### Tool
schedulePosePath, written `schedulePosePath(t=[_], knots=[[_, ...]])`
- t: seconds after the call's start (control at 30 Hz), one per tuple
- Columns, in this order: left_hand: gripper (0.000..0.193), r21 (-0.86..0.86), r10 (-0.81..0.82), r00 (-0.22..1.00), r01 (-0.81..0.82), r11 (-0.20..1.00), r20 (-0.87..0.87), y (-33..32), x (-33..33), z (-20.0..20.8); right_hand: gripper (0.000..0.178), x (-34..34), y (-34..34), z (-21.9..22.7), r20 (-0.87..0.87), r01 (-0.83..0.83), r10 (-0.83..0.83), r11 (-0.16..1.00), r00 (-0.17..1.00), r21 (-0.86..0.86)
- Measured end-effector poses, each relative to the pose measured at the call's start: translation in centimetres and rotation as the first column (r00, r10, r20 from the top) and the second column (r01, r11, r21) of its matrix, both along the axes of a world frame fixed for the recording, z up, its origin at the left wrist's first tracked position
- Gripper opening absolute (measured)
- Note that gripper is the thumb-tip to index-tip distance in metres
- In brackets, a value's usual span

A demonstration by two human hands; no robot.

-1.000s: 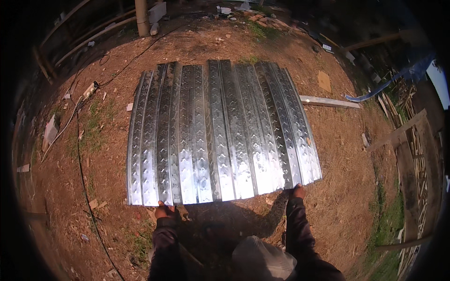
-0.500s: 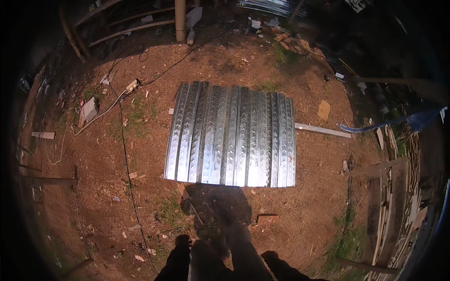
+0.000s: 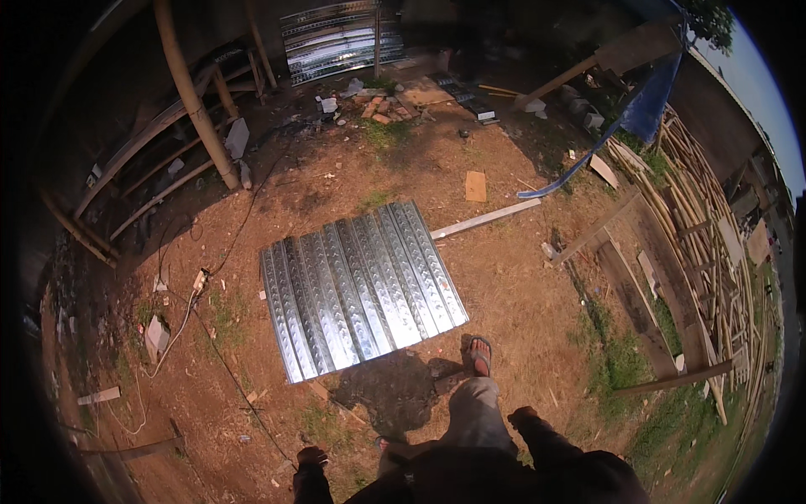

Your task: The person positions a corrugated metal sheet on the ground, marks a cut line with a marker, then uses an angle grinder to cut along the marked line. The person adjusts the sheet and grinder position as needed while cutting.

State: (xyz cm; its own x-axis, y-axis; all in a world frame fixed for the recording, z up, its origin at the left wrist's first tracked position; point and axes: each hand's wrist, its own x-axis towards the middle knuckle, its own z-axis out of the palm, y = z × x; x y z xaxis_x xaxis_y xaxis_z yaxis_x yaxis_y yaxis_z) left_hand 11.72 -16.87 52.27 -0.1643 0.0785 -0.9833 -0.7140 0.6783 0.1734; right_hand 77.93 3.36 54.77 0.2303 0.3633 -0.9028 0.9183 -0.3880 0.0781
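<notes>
My left hand (image 3: 311, 456) hangs low at the bottom of the view, in shade. Its fingers are loosely bent, and nothing shows in them. On the right, my right hand (image 3: 525, 417) hangs beside my trouser leg; it is too dark to make out its fingers. Neither hand touches anything in sight. Ahead of both lies a shiny ribbed metal sheet (image 3: 361, 290), flat and turned at a slant. My sandalled foot (image 3: 479, 357) is on the ground just off the sheet's near right corner.
A pale plank (image 3: 487, 218) extends from the sheet's right side towards blue sheeting (image 3: 642, 122). Bamboo poles (image 3: 714, 244) are heaped at right. A cable (image 3: 231, 357) crosses the ground at left. Further off are broken bricks (image 3: 382, 109) and a wooden post (image 3: 191, 101).
My view has turned right and tilted up, so the sheet now appears further left and slanted. My right foot has come forward beside it. My hands have moved apart in view.
</notes>
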Motion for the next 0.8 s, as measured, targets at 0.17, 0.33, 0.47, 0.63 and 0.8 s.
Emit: schedulePosePath(t=[0.17, 0.33, 0.47, 0.63, 0.8], knots=[[0.021, 0.366, 0.055, 0.963, -0.153, 0.918, 0.264, 9.1, 0.9, -2.4, 0.029, 5.1, 12.4, -4.9, 0.062, -0.282, 0.276, 0.95, 0.959, 0.135], [0.025, 0.156, -0.12, 0.991, 0.11, 0.982, 0.061, 21.3, 14.8, -2.5, 0.042, 17.2, 25.7, -4.7, -0.094, 0.193, -0.179, 0.967, 0.979, 0.164], [0.021, 0.247, -0.338, 0.941, 0.335, 0.909, -0.032, 32.5, 27.7, 0.5, 0.03, 27.2, 33.2, 0.8, -0.217, 0.577, -0.54, 0.703, 0.813, 0.415], [0.022, 0.175, -0.572, 0.817, 0.554, 0.814, 0.073, 49.6, 32.7, 1.7, 0.012, 33.0, 42.8, 6.5, -0.666, 0.952, -0.681, 0.192, 0.305, 0.24], [0.026, 0.29, -0.514, 0.839, 0.543, 0.788, -0.176, 62.5, 31.1, 2.0, 0.011, 31.3, 50.8, 7.6, -0.62, 0.904, -0.669, 0.208, 0.41, 0.374]])
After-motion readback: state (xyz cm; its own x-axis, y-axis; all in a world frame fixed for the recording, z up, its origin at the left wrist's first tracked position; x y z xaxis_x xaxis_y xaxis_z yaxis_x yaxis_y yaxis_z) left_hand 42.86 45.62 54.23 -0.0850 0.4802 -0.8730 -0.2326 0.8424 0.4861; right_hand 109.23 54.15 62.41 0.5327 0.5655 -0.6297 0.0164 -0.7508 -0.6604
